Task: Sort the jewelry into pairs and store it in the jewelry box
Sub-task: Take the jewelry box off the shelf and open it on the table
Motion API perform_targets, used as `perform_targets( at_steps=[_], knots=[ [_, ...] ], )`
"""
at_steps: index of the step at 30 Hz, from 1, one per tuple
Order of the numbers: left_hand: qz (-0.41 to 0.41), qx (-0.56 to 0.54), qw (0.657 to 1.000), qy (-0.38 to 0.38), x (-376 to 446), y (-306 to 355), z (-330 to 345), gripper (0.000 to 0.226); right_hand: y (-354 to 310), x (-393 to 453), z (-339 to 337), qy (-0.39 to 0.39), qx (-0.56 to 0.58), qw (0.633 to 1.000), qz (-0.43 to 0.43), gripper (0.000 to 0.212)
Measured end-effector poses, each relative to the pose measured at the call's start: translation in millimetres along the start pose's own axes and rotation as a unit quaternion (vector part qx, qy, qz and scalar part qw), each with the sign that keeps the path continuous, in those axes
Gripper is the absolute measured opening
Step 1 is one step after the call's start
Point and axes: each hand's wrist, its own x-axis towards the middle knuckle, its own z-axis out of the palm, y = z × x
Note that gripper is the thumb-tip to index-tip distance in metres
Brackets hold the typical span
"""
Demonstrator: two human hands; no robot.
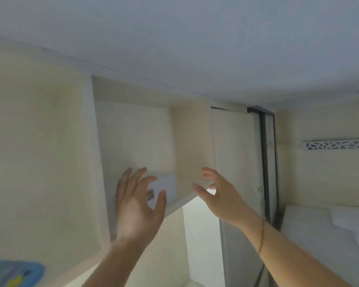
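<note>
White jewelry box (pixel 164 188) is seen back in high wall niche (pixel 133 137), w/ left hand (pixel 136 206) & right hand (pixel 218 195) raised either side, fingers spread, nothing held, prob. to lift it down.

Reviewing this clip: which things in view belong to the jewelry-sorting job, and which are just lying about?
Belongs to the job:
- white box with a metal clasp, on the high open shelf
- left hand and right hand, both open, reaching toward it

Just lying about:
- blue item, lower left
- white pillows, right
- dark-framed door
</note>
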Motion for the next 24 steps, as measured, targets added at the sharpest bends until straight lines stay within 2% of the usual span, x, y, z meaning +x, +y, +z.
perform_targets(
  at_steps=[2,4,6,9,12,15,17,22,24],
  knots=[
    [0.038,0.032,0.997,0.05,-15,1,-1,0.037,-3,5,26,-0.046,0.062,0.996,0.045,0.068],
    [0.034,0.014,0.996,0.08,-33,2,0,0.038,-6,9,53,-0.066,0.081,0.993,0.059,0.07],
    [0.021,-0.028,0.994,0.106,-42,5,1,0.039,-10,19,74,-0.066,0.122,0.987,0.076,0.074],
    [0.092,-0.066,0.978,0.174,-43,8,3,0.019,-15,39,93,-0.066,0.196,0.972,0.113,0.079],
    [0.11,-0.103,0.964,0.217,-41,11,0,0.009,-20,58,105,-0.058,0.258,0.948,0.176,0.078],
    [0.108,-0.09,0.966,0.216,-45,5,-2,0.009,-25,69,110,-0.025,0.292,0.934,0.206,0.069],
    [0.107,-0.08,0.968,0.21,-47,0,-2,0.008,-24,74,115,-0.008,0.27,0.941,0.203,0.074],
    [0.137,-0.088,0.965,0.205,-48,-4,-2,0.01,-19,71,111,0.005,0.218,0.952,0.216,0.061],
    [0.148,-0.091,0.963,0.204,-48,-5,-2,0.012,-20,73,107,0.008,0.219,0.951,0.218,0.067]
  ],
)
